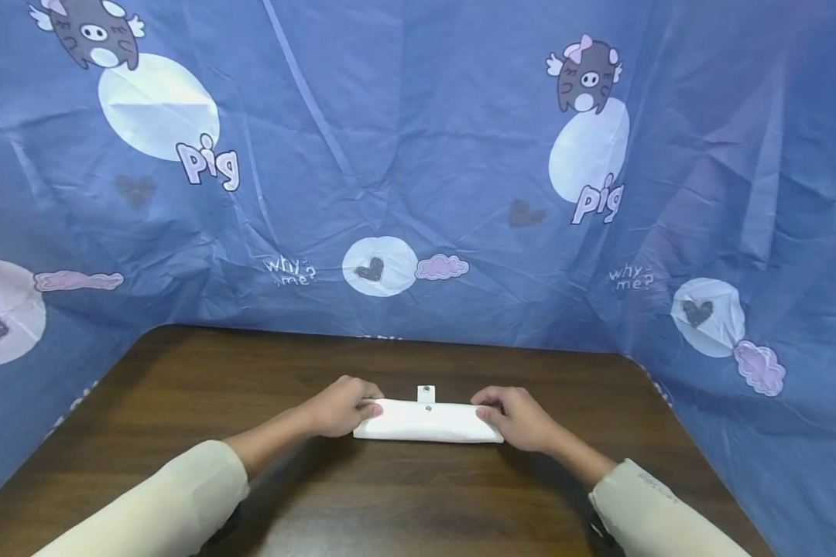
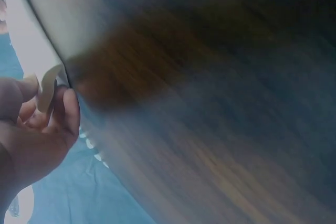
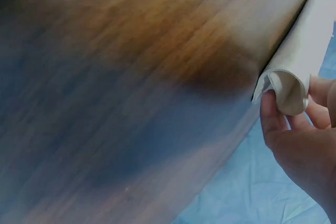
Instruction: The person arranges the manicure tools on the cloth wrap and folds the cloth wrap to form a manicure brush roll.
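Observation:
A white folded pouch (image 1: 425,424) with a small snap tab (image 1: 426,394) at its far side lies crosswise on the brown table. My left hand (image 1: 344,406) pinches its left end, thumb on top and fingers beyond the far edge. At the other end my right hand (image 1: 519,418) grips in the same way. In the right wrist view the open end of the pouch (image 3: 307,45) shows a curled, rolled-over layer, with fingertips tucked against it. The left wrist view shows the thumb and fingers holding the other curled end of the pouch (image 2: 34,35).
The brown wooden table (image 1: 390,503) has rounded far corners. A blue cloth (image 1: 404,170) with pig prints hangs close behind its far edge and along both sides. Pale sleeves (image 1: 174,495) cover both forearms.

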`<act>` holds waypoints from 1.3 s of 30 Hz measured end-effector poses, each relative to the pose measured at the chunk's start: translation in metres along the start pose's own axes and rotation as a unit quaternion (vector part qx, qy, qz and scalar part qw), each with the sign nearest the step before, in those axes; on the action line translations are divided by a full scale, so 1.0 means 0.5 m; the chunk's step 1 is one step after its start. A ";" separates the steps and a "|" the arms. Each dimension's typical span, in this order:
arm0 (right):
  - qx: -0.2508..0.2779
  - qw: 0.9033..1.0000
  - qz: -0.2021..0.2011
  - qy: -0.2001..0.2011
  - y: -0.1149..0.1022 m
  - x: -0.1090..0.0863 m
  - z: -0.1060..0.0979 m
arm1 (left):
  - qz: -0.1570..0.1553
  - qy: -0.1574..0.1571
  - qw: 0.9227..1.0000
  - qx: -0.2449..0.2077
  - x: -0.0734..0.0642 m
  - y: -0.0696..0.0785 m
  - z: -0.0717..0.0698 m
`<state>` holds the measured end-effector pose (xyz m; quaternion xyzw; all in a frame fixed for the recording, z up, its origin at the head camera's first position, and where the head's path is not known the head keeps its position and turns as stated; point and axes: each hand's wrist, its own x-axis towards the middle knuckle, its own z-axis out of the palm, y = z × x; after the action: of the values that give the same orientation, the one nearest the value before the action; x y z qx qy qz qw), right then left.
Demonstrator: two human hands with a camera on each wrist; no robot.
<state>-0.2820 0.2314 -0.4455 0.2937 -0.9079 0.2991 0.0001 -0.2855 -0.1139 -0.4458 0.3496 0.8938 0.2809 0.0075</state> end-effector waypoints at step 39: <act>0.012 0.989 0.143 -0.021 -0.061 0.098 0.043 | -0.110 -0.039 0.993 -0.028 0.101 0.033 0.035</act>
<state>-0.3024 0.1740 -0.4378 0.1668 -0.9367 0.3008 -0.0655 -0.3098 -0.0635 -0.4431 0.2598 0.9175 0.2897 0.0825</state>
